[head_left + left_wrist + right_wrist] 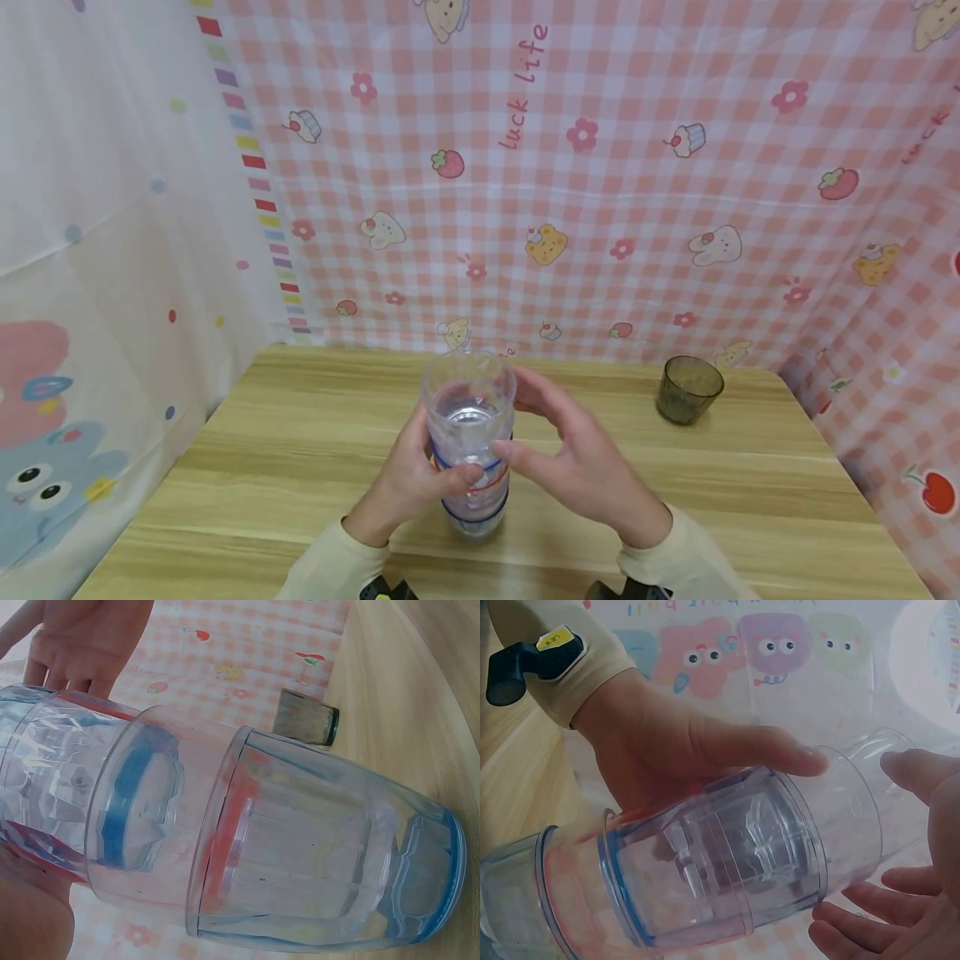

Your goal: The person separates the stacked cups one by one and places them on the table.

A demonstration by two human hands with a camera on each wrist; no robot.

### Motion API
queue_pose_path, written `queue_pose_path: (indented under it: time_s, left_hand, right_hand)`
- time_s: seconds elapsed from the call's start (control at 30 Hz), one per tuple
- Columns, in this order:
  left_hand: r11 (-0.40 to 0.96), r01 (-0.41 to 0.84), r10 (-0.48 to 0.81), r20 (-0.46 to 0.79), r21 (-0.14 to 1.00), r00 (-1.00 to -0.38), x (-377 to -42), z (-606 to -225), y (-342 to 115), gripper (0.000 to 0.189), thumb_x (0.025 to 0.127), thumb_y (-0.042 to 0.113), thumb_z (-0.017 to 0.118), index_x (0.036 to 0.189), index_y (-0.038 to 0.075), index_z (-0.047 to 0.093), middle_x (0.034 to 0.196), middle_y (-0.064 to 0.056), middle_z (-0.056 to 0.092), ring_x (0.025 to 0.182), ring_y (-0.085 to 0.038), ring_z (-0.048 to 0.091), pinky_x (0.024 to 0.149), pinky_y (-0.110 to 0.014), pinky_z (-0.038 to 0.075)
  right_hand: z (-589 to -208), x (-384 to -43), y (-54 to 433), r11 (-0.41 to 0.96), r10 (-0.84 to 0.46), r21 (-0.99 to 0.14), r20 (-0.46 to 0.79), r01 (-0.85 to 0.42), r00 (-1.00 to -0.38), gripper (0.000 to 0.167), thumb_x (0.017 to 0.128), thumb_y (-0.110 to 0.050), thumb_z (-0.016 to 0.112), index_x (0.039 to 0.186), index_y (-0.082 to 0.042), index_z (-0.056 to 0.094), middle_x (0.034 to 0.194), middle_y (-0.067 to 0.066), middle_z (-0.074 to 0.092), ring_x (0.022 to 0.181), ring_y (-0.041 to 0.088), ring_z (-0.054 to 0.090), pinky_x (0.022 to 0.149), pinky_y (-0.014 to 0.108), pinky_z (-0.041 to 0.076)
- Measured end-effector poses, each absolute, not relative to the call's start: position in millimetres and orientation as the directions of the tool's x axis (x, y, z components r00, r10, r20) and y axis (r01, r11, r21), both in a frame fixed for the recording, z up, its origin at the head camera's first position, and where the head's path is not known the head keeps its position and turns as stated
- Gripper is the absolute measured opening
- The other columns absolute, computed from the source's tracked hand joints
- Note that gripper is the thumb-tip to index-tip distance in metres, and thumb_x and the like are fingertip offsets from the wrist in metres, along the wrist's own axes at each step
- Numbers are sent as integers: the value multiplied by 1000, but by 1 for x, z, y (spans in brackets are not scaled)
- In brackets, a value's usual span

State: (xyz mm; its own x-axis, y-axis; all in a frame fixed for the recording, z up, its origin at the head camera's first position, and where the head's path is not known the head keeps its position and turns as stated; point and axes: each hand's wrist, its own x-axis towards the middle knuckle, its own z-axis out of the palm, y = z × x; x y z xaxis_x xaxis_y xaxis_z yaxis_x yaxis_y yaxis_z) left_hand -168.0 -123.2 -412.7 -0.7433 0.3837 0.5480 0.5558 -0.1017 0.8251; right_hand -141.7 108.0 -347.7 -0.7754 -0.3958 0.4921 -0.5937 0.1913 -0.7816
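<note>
A tall stack of clear tumblers (467,435) with blue and red bands stands upright over the near middle of the table. My left hand (420,479) grips the stack around its middle, thumb across the front. In the right wrist view the left thumb lies along the nested tumblers (705,862). My right hand (573,458) is beside the upper part, fingers behind and thumb tip at the front, with a gap between palm and tumblers. In the left wrist view its fingers (75,664) hang loosely behind the top of the stack.
A small dark tinted glass (688,392) stands upright at the back right of the wooden table (315,433). A pink checked cloth (622,192) hangs behind the table. Another printed cloth (112,250) hangs on the left.
</note>
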Motion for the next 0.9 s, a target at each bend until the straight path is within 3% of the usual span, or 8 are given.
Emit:
queue_pose_path:
  time_s: [0.9]
  left_hand:
    - [-91, 547, 390, 535, 832, -749, -167, -412, -123, 84, 95, 48, 82, 158, 12, 41, 143, -19, 62, 128, -21, 65, 109, -40, 56]
  right_hand:
    - [-347, -142, 87, 127, -335, -817, 498, -562, -800, 79, 88, -8, 89, 157, -4, 50, 152, 12, 64, 144, 34, 59, 123, 64, 42]
